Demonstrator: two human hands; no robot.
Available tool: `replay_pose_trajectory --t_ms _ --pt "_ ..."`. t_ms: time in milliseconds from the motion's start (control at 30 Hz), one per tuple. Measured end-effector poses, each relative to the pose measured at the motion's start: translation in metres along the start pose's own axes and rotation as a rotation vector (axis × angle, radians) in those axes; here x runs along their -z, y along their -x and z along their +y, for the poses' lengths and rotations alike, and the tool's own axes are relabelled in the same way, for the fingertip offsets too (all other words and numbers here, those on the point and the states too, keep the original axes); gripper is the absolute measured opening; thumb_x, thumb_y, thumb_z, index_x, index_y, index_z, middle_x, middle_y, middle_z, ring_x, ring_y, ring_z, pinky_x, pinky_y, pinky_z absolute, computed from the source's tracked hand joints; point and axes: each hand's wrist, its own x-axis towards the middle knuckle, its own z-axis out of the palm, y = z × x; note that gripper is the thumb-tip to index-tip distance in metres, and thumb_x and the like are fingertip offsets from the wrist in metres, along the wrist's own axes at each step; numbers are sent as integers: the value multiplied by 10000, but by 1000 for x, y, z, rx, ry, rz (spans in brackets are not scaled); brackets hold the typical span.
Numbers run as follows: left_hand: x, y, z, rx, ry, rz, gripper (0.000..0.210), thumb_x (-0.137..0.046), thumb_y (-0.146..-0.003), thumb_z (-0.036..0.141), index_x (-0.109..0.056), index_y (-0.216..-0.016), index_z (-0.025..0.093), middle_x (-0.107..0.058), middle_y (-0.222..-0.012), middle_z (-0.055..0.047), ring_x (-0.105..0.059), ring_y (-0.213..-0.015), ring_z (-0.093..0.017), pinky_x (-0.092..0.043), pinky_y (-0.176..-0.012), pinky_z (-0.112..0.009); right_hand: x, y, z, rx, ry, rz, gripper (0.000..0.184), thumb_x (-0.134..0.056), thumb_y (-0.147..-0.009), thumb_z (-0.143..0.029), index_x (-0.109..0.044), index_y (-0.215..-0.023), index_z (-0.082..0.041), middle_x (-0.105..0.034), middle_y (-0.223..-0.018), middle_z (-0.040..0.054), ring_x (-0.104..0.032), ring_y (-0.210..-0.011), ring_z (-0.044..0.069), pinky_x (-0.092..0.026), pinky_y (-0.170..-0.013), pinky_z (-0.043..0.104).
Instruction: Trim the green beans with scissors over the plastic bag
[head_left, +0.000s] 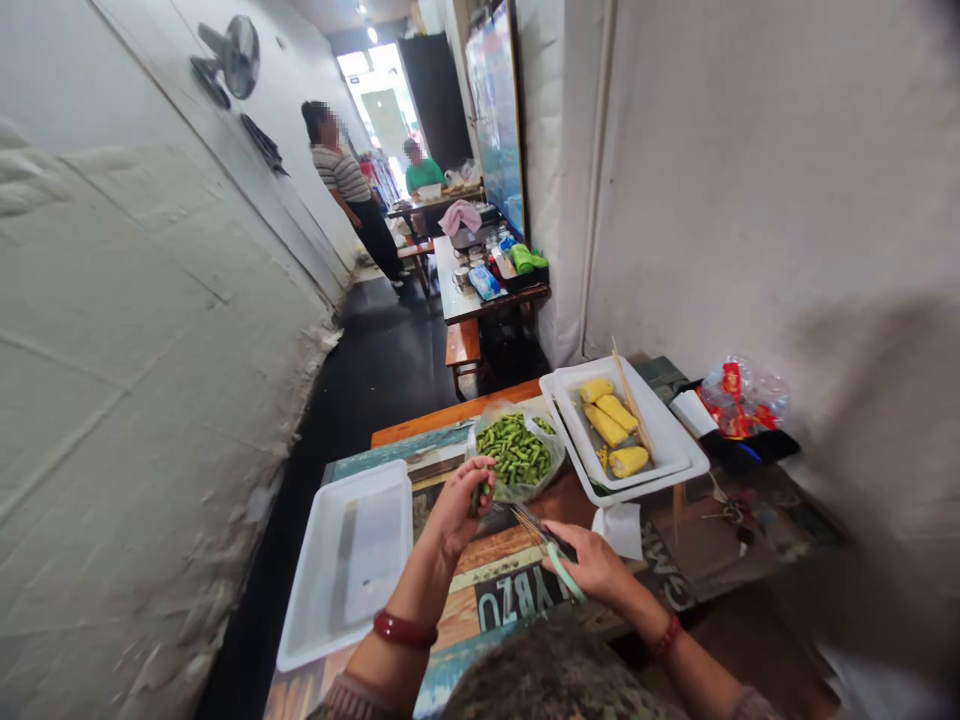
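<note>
In the head view my left hand [461, 502] is closed around green pods [480, 492] that look like edamame. It is raised in front of a clear plastic bag [556, 462] filled with more green pods [516, 450]. My right hand [589, 562] grips scissors with pale green handles [564, 575]. Their blades point up and left, toward the bag and the pods in my left hand. Left of my arms lies a shallow white plastic tray [296, 625] with a few dark specks in it.
Stacked white trays [688, 470] hold several yellow corn pieces [611, 420] and wooden skewers [634, 395]. Napkins [621, 528], keys [742, 525] and a black tray with red packets [739, 395] lie rightward. Beyond are a bench [461, 345], another table [450, 285], and two people [349, 180].
</note>
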Motion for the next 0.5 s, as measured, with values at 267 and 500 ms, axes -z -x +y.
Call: replay_pose_trajectory --t_ms 267,500 --pt "-6 -63 -14 124 3 19 192 -688 -686 129 -578 -841 158 -603 -617 14 -612 -516 -118 -479 -451 -197 -40 6 42 -144 130 -66 524 -624 -707 -170 -681 -1223 -244 -752 -1143 99 -678 -1075 280 -478 -935 323" --pt "-14 -109 -16 110 1 55 186 -670 -794 182 -551 -935 166 -625 -718 -12 -674 -657 -154 -575 -628 -293 -29 -3 48 -164 56 23 505 -579 -746 -184 -676 -1240 -221 -726 -1212 105 -674 -1106 274 -485 -962 336"
